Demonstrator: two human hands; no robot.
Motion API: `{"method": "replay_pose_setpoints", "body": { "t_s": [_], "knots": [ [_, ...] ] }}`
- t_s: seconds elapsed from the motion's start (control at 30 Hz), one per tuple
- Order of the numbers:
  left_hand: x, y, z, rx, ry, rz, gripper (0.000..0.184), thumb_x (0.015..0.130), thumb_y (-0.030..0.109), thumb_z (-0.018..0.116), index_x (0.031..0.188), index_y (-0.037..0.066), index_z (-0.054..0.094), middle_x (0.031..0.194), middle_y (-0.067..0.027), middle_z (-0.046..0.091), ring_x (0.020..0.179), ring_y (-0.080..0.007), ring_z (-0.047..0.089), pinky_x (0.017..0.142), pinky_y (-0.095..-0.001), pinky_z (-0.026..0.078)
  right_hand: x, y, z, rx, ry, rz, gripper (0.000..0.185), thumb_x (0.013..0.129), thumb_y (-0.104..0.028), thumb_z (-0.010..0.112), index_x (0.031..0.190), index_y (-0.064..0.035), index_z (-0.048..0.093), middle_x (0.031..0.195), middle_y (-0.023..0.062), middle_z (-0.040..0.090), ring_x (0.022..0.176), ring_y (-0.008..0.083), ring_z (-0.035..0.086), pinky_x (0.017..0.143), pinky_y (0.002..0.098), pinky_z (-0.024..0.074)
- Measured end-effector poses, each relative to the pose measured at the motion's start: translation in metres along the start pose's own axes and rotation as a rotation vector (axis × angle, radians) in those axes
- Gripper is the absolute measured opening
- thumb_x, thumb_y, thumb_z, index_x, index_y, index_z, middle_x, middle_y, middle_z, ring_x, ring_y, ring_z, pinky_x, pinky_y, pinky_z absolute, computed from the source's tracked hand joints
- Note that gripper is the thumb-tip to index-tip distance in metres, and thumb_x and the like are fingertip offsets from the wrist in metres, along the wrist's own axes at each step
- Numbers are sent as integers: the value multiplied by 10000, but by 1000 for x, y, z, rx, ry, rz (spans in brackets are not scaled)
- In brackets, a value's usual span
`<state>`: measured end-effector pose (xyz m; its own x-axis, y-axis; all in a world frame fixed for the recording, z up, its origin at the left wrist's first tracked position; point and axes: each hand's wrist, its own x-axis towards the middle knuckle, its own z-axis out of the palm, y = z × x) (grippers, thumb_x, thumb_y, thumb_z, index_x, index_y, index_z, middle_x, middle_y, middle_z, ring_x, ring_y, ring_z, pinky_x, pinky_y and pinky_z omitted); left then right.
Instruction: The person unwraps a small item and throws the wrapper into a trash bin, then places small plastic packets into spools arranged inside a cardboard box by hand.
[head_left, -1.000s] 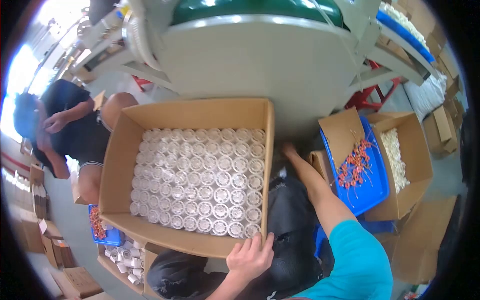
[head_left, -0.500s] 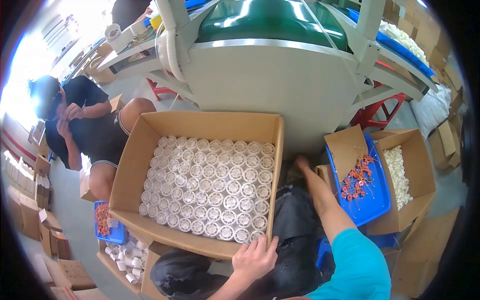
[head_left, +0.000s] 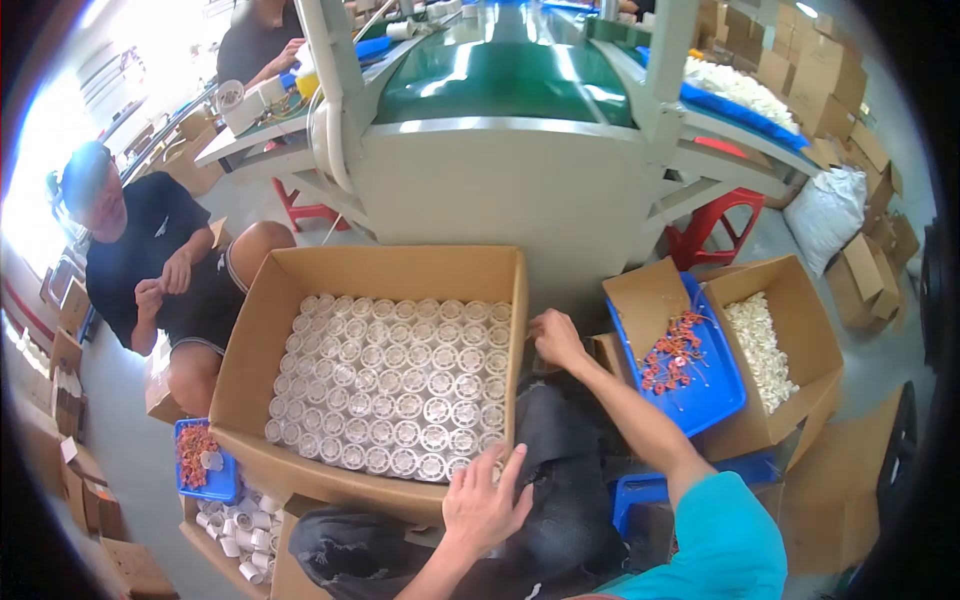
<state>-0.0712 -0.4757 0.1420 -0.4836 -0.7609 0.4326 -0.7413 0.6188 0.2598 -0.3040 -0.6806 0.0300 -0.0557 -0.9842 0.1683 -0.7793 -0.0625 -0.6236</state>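
Nearest, the left hand (head_left: pixel 482 508), fingers loosely spread, is at the near right corner of a cardboard box (head_left: pixel 400 270) by the person's knees (head_left: pixel 340 550). Rows of clear round pieces (head_left: pixel 390 380) cover the box's floor. The right hand (head_left: pixel 558 340) is beside the box's right wall, fingers bent; whether it grips anything cannot be told. Beyond stands a green conveyor (head_left: pixel 500 90).

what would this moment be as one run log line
left hand: at near-right corner of carton | right hand: beside carton's right wall | carton: open, rows of clear round pieces inside
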Motion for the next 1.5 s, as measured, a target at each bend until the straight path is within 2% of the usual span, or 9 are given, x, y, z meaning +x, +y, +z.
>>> {"method": "replay_pose_setpoints", "body": {
  "t_s": [0.13, 0.2, 0.37, 0.73, 0.93, 1.03, 1.17, 1.33, 1.5],
  "knots": [
    [-30, 25, -5, -390, 85, -81, 680, 714, 132, 767, 1296, 45, 425, 1229, -204, 438, 997, -293, 527, 782, -338, 464, -120, -82, -98, 506, 75, 71, 205, 782, -80, 683, 970, 2, 674, 820, 105, 664, 719, 166, 619, 656, 303, 490],
    [-40, 50, -15, -520, 115, -187, 585, 740, 74, 753, 1243, 22, 459, 1156, -199, 495, 930, -289, 566, 803, -372, 493, -187, -105, -123, 860, -318, 246, 179, 800, -76, 718, 953, -20, 643, 797, 21, 653, 711, 55, 578, 618, 234, 469],
    [-113, 81, 1, -654, -87, -294, 188, 825, 106, 674, 975, 16, 606, 860, -139, 608, 749, -330, 627, 629, -382, 506, -302, -108, -102, 963, -652, 364, 182, 819, -109, 716, 939, 6, 642, 741, 31, 641, 639, 72, 586, 564, 214, 467],
    [-185, 80, -5, -714, -31, -618, 187, 840, 54, 633, 688, -6, 541, 576, -97, 549, 500, -182, 562, 490, -310, 440, -322, -134, -73, 924, -818, 370, 96, 863, -36, 621, 933, 21, 653, 765, 89, 666, 677, 124, 641, 565, 265, 514],
    [-202, 84, -10, -2668, -57, -1239, 497, 1028, 343, 312, 614, 89, 416, 477, 13, 387, 409, -95, 351, 409, -260, 288, -311, -133, -71, 698, -599, -356, 50, 752, 25, 681, 799, 11, 672, 748, 114, 678, 646, 157, 658, 578, 271, 505],
    [-193, 90, -12, -1974, -53, -1119, 491, 1029, 366, 300, 648, 82, 425, 503, 4, 424, 436, -94, 385, 425, -245, 308, -310, -136, -68, 698, -601, -314, 69, 756, 22, 669, 823, 10, 679, 734, 120, 673, 647, 177, 660, 600, 282, 509],
    [-190, 85, -14, -957, -31, -837, 149, 878, 125, 640, 897, 8, 549, 674, -44, 548, 575, -89, 512, 499, -253, 405, -306, -138, -72, 678, -730, -27, 53, 776, 26, 668, 829, 26, 674, 751, 104, 685, 668, 147, 662, 606, 262, 517],
    [-191, 78, -11, -706, -40, -513, 151, 798, 80, 688, 869, 0, 581, 690, -122, 548, 612, -269, 580, 551, -362, 465, -311, -138, -68, 806, -778, 237, 56, 806, 2, 663, 851, 27, 684, 746, 100, 691, 672, 100, 644, 596, 236, 508],
    [-199, 76, -15, -1228, -64, -744, 254, 921, 199, 572, 764, 1, 598, 599, -73, 537, 494, -164, 506, 476, -280, 384, -313, -137, -70, 783, -726, 143, 44, 807, 14, 664, 847, 24, 680, 750, 92, 686, 635, 105, 637, 581, 229, 511]
  ]
}}
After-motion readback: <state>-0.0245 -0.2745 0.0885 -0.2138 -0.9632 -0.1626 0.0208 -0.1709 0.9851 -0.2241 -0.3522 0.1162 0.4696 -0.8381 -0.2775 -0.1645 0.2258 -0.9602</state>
